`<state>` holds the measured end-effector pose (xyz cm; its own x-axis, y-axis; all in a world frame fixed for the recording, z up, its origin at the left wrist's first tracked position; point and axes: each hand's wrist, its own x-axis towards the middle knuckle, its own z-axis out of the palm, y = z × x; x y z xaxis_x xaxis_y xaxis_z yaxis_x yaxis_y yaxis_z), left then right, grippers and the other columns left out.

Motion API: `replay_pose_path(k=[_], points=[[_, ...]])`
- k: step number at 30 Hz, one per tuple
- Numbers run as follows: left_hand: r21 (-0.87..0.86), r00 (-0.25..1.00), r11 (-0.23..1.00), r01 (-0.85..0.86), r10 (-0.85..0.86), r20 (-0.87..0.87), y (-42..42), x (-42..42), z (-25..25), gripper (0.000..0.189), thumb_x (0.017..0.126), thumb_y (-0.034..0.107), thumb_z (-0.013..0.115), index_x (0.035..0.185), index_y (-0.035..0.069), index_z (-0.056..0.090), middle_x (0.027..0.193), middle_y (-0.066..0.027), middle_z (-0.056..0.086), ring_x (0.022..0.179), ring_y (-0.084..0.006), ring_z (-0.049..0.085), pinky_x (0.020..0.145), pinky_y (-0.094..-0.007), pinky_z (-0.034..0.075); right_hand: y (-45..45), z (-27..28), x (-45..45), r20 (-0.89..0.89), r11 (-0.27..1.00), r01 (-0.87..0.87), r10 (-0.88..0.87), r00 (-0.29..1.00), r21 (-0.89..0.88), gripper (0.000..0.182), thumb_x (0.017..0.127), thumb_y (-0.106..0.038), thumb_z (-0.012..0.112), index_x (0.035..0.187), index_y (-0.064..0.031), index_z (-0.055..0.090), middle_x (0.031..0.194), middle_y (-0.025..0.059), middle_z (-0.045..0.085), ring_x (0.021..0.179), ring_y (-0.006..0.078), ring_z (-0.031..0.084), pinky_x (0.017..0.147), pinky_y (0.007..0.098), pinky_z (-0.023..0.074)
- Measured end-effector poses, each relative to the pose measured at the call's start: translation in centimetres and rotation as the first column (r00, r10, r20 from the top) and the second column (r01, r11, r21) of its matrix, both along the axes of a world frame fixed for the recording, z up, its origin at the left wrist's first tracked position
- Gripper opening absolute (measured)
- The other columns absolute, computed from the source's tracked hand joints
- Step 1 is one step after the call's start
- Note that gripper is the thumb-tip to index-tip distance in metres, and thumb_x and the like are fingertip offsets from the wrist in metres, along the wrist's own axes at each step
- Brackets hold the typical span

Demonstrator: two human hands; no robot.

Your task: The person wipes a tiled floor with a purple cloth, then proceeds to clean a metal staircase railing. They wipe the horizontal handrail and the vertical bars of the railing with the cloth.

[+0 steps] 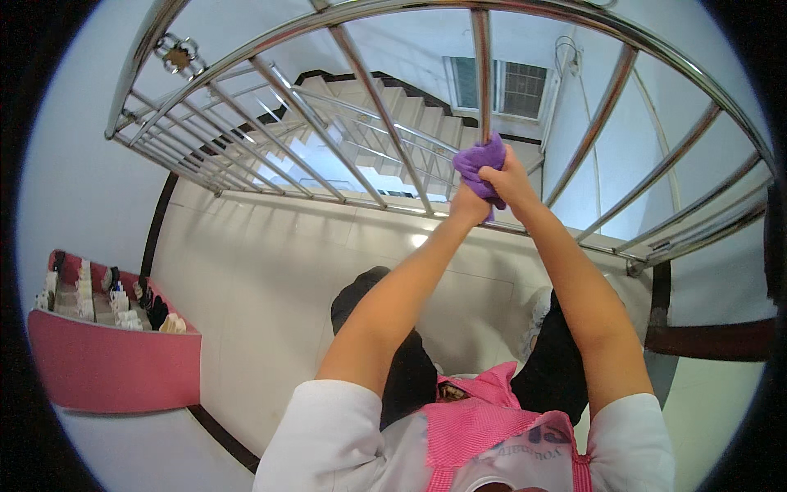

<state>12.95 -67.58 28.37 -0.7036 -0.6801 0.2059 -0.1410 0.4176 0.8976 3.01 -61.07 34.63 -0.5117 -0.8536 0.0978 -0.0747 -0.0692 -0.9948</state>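
A bunched purple cloth (477,161) is wrapped around one upright bar (481,74) of a stainless steel stair railing. My right hand (508,182) grips the cloth from the right, thumb across its front. Just below and to the left, my left hand (468,205) is closed around the cloth's lower part on the same bar; its fingers are largely hidden. Above my hands the bar meets the curved metal handrail (406,8). Its lower end is covered by my hands and the cloth.
Beyond the railing a tiled staircase (409,114) descends past a window (522,89). At the left stands a pink rack (117,363) holding shoes. Glossy tiles (258,270) cover the landing floor. Dark wood trim (707,341) lies at the right.
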Motion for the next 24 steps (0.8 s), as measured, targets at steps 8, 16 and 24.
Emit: replay_pose_path(k=[8, 16, 24], points=[[0.090, 0.991, 0.994, -0.069, 0.078, -0.105, -0.8, -1.0, 1.3, 0.060, 0.078, 0.029, 0.072, 0.132, 0.014, 0.049, 0.114, -0.0123, 0.064, 0.104, -0.0267, 0.064, 0.085, -0.0372, 0.051, -0.4, 3.1, 0.8, 0.048, 1.000, 0.021, -0.021, 0.999, -0.003, 0.051, 0.073, -0.009, 0.066, 0.121, -0.0020, 0.051, 0.105, 0.0084, 0.061, 0.095, 0.0186, 0.059, 0.087, 0.0312, 0.0473], [-0.205, 0.908, 0.912, -0.356, 0.286, -0.307, 2.2, 1.0, 16.6, 0.052, 0.070, 0.013, 0.074, 0.117, 0.004, 0.051, 0.107, -0.0199, 0.059, 0.103, -0.0422, 0.055, 0.088, -0.0487, 0.045, 2.3, 13.6, 1.9, 0.070, 0.942, 0.004, 0.021, 0.997, -0.337, 0.060, 0.084, -0.019, 0.065, 0.137, -0.0062, 0.039, 0.123, 0.0108, 0.054, 0.112, 0.0198, 0.053, 0.100, 0.0331, 0.0390], [-0.314, 0.905, 0.864, -0.395, 0.307, -0.294, 1.7, 0.6, 15.6, 0.049, 0.071, 0.010, 0.072, 0.116, 0.005, 0.052, 0.106, -0.0202, 0.060, 0.101, -0.0421, 0.058, 0.085, -0.0462, 0.048, 1.5, 13.1, 2.3, -0.001, 0.938, 0.027, -0.029, 1.000, -0.344, 0.053, 0.088, -0.019, 0.062, 0.135, -0.0060, 0.040, 0.118, 0.0095, 0.057, 0.106, 0.0190, 0.056, 0.094, 0.0321, 0.0444]])
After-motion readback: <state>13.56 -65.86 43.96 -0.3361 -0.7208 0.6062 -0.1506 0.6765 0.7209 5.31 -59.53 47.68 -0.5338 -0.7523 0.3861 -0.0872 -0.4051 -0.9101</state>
